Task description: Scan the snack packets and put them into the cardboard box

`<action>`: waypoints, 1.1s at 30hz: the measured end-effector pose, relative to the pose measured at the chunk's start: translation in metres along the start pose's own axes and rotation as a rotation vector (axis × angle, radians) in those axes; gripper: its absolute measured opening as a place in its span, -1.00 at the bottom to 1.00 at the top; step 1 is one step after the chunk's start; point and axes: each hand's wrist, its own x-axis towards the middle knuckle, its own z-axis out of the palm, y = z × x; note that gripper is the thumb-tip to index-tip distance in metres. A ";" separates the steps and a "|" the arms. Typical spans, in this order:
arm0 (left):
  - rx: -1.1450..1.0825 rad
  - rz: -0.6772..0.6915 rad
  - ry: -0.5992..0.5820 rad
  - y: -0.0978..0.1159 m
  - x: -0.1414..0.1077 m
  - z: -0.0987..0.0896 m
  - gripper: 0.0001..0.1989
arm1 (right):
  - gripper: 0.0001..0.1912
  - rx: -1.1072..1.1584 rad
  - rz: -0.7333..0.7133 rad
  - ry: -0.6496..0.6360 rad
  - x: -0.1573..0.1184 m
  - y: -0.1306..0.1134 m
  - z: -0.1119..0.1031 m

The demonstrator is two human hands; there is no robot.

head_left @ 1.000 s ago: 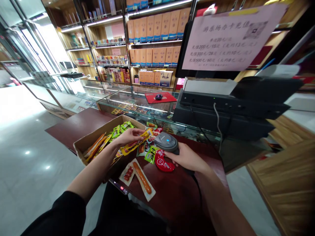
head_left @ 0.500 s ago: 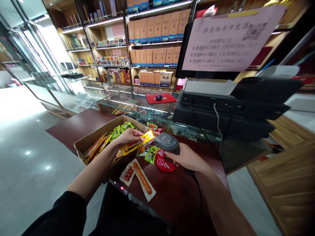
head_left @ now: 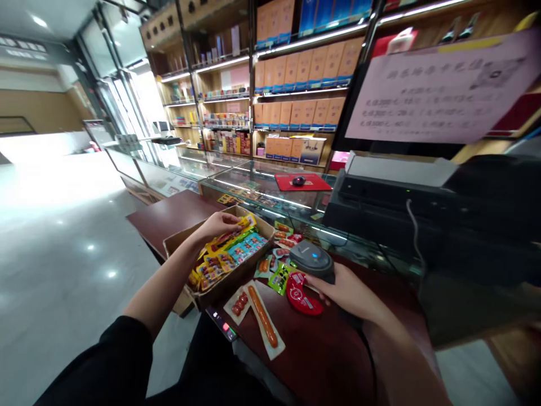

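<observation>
My left hand (head_left: 224,224) is over the cardboard box (head_left: 220,292), its fingers pinched on a long yellow snack packet (head_left: 245,223). Yellow, green and blue packets (head_left: 249,248) fill the box. My right hand (head_left: 338,287) grips a dark grey barcode scanner (head_left: 311,258) above the table. Under and beside the scanner lie a curved red packet (head_left: 302,295), a green packet (head_left: 279,278) and several small sausage packs. Nearer to me, a long sausage pack (head_left: 265,322) lies beside a short one (head_left: 240,304).
A phone (head_left: 221,323) lies at the table's near edge. Behind the dark red table (head_left: 313,349) runs a glass counter with a mouse (head_left: 298,181) on a red mat (head_left: 321,181). A black monitor with a paper sign (head_left: 435,90) stands at right, above dark equipment.
My left hand has moved the yellow packet back from beside the scanner to over the box. The scanner now shows a blue light. The view has turned left.
</observation>
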 end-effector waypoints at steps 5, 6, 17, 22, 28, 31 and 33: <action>0.217 -0.100 0.250 -0.028 -0.029 -0.068 -0.50 | -0.65 -0.033 -0.019 -0.024 0.004 0.006 0.004; 0.270 -0.123 0.301 -0.035 -0.034 -0.077 -0.52 | -0.64 -0.043 -0.021 -0.027 0.005 0.008 0.006; 0.394 -0.093 0.327 -0.047 -0.041 -0.065 -0.56 | -0.63 -0.021 0.018 -0.046 0.012 0.013 0.006; 0.378 0.017 0.133 -0.028 -0.022 -0.010 -0.59 | -0.61 0.031 0.035 -0.026 0.007 0.011 -0.004; 0.438 0.122 -0.129 -0.011 -0.019 0.068 -0.66 | -0.64 0.038 -0.038 0.077 -0.005 0.005 -0.024; 0.475 0.213 -0.285 -0.004 -0.031 0.094 -0.68 | -0.66 0.016 -0.051 0.129 -0.010 0.002 -0.032; 0.526 0.325 -0.398 -0.003 -0.039 0.105 -0.65 | -0.69 0.018 -0.043 0.146 -0.013 0.000 -0.035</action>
